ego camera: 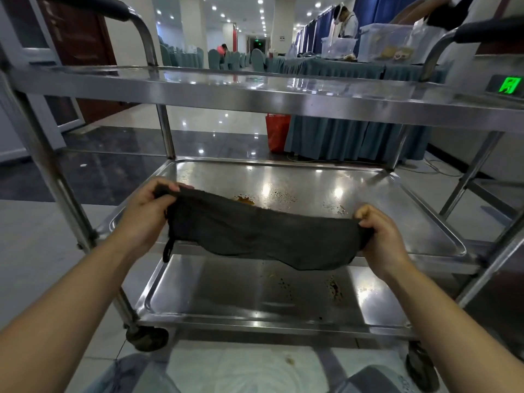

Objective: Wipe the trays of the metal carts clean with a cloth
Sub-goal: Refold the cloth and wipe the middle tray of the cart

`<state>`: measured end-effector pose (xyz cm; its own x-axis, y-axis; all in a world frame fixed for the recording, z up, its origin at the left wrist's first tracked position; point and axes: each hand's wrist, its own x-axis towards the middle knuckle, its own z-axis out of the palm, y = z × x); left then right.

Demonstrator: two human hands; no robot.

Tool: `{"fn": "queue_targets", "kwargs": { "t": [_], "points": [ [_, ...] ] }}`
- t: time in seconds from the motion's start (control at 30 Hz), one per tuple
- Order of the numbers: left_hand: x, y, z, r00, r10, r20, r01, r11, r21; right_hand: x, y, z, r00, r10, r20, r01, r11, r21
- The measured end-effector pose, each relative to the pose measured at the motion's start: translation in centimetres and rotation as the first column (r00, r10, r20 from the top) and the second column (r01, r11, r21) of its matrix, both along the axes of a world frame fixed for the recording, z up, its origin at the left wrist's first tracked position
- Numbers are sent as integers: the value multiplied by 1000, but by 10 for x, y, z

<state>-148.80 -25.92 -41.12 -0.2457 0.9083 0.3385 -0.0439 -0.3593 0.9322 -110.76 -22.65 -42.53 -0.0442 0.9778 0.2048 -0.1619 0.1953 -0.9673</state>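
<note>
Cloth (263,236) hangs stretched between the left hand (144,214) and right hand (382,239), each gripping an end, above the middle tray (425,222). Brown stains mark that tray and the bottom tray (226,293); the top tray (255,89) perhaps looks clean. Beyond, draped tables (340,69) line a hall.

The gap between the top tray (255,100) and the middle tray (425,222) lay open along the near side, wide enough for both hands. The cloth (255,236), stretched between the left hand (144,214) and the right hand (382,239), hung across that opening above the middle tray's near edge. Upright posts (167,131) bounded the corners. Reach to the bottom tray (226,293) was roofed by the middle tray.
</note>
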Motion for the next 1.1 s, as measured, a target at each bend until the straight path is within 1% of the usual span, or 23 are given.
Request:
{"fn": "queue_targets", "kwargs": {
  "t": [0.07, 0.1, 0.2, 0.3, 0.37, 0.47, 0.5, 0.53, 0.6, 0.67, 0.73, 0.8, 0.87, 0.93, 1.0, 1.03, 1.1],
  "points": [
    [4, 4, 9, 984, -118, 136, 120, 993, -8, -8, 1, 1, 999, 34, -23, -34, 999, -7],
    [10, 6, 12, 972, -161, 173, 169, 985, -28, -14, 3, 1, 999, 50, -11, -50, 999, -13],
    [33, 12, 16, 961, -221, 166, 233, 971, -54, -32, 5, 1, 990, 92, 109, -90, 996, -18],
    [53, 15, 18, 945, -290, 148, 303, 950, -71, -47, 3, 1, 975, 158, 158, -163, 986, 17],
    [66, 17, 17, 926, -372, 65, 377, 921, -103, -57, 1, 6, 956, 211, 206, -228, 972, 59],
    [86, 20, 10, 880, -449, -156, 425, 890, -164, -73, -4, 21, 928, 262, 265, -297, 950, 99],
    [92, 20, 7, 869, -456, -193, 427, 887, -172, -77, -5, 25, 929, 273, 248, -307, 945, 110],
    [97, 20, 5, 865, -461, -199, 433, 885, -171, -80, -6, 29, 933, 295, 208, -323, 939, 119],
    [108, 20, 2, 871, -465, -160, 446, 884, -141, -86, -8, 35, 922, 382, 64, -387, 915, 112],
    [120, 21, 1, 884, -449, -133, 436, 892, -119, -90, -10, 38, 896, 441, -58, -437, 897, 66],
    [131, 25, -1, 893, -418, -165, 401, 907, -129, -93, -9, 37, 891, 443, -99, -442, 896, 30],
    [137, 28, -5, 896, -410, -169, 394, 911, -121, -92, -7, 34, 901, 421, -104, -421, 907, 24],
    [139, 29, -11, 896, -406, -179, 395, 914, -97, -88, -7, 31, 921, 387, -41, -386, 922, 42],
    [140, 29, -17, 880, -393, -267, 380, 919, -100, -81, -9, 27, 930, 353, 97, -361, 930, 72],
    [142, 27, -22, 859, -373, -350, 359, 927, -107, -70, -9, 21, 928, 268, 257, -301, 949, 99],
    [143, 27, -24, 856, -357, -373, 345, 933, -101, -64, -9, 16, 927, 209, 312, -252, 962, 102],
    [144, 27, -28, 870, -325, -371, 318, 945, -82, -48, -13, 7, 924, 104, 368, -140, 988, 71]
  ]
}}
